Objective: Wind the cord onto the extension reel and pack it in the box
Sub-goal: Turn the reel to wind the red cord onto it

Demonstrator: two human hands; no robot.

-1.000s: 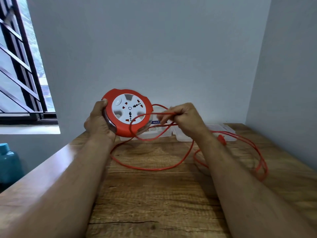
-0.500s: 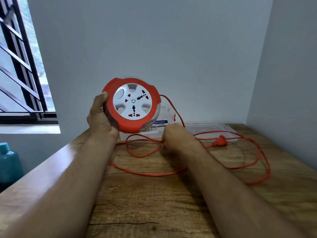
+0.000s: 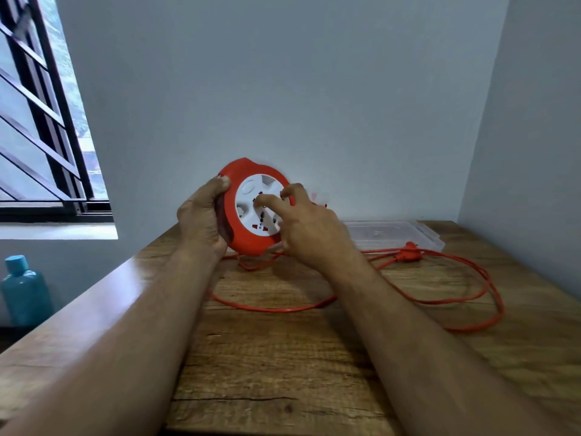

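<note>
Blurring R hand [image 3: 309, 229] hiding reel [image 3: 248, 215] face

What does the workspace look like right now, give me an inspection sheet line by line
Surface: wooden table, cord loops lying on it.
Job's things: orange extension reel held above the table; clear plastic box at the back by the wall.
Clutter: nothing seen on the table.
Hands: left hand grips the reel's rim; right hand at the reel's white face, fingers spread.
Cables: orange cord mostly unwound, plug lying in front of the box.
Surroundings: grey walls, barred window, blue bottle at left.
</note>
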